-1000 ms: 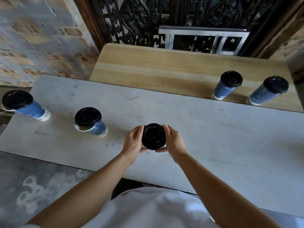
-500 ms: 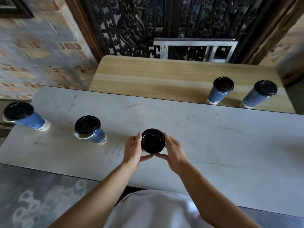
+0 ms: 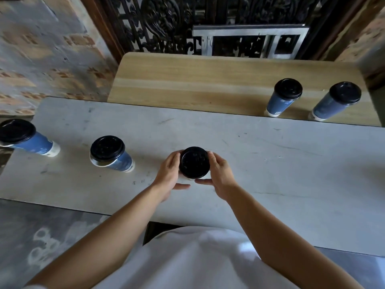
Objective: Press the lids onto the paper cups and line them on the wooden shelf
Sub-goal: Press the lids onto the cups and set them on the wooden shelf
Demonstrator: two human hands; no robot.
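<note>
The lidded cup [image 3: 194, 162] sits dead centre of the grey table [image 3: 270, 174], right in front of you; from above you see mostly its black lid, cup body hidden under it. Your left hand [image 3: 169, 177] cups it from 9 o'clock, your right hand [image 3: 219, 176] from 3 o'clock. Fingers on both curl narrow round the lid rim, touching it; both thumbs stretch toward each other at the cup's 6 o'clock, tips apart, w/ a small gap between.

Count: 5 blue paper cups total, all w/ black lids on. 3 on the table, 2 on the shelf.

On the table, going out from the held one: 2nd cup [image 3: 111, 153] near, at 9 o'clock; 3rd cup [image 3: 25, 137] well beyond it, same direction, by the table's left end. Both upright.

The wooden shelf [image 3: 208, 80] runs along the table's far edge, at 12 o'clock. Its 2 cups stand at approx. 2 o'clock from the held one: shelf cup A [image 3: 283, 97] and shelf cup B [image 3: 337, 100], side by side, near each other but not touching, at the shelf's right end by its near edge. Rest of shelf bare wood.

Beyond, at 12: dark carved screen [image 3: 166, 24] and 1 metal frame [image 3: 250, 40]. Brick wall [image 3: 41, 49] at 10 o'clock. Your white shirt [image 3: 198, 261] fills the bottom at 6.
</note>
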